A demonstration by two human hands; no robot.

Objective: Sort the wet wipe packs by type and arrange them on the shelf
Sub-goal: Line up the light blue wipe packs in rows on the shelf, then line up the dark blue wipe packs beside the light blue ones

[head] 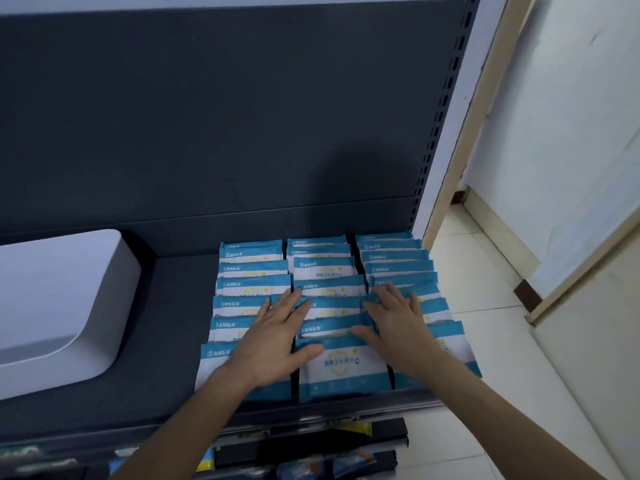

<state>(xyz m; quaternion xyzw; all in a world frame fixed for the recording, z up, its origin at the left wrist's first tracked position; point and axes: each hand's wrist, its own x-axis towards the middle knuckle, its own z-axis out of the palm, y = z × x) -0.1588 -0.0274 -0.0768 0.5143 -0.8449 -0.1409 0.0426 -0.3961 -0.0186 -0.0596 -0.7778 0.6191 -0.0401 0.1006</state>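
Tidying blue-and-white plastic wet wipe packs (343,365) at 5 o'clock on dark grey metal shelf (180,306), pressing with flat, spread-fingered left hand (277,337) and right hand (394,327). Next, probably: straighten skewed 3 o'clock row.

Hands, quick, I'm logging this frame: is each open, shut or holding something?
Left hand: open, fingers spread flat on the wet wipe packs, holding nothing.
Right hand: open, flat on the wet wipe packs too, holding nothing.

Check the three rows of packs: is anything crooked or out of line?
Yes: in the right row, the packs under the right hand lie twisted, edges slanting, unlike the straight left row.
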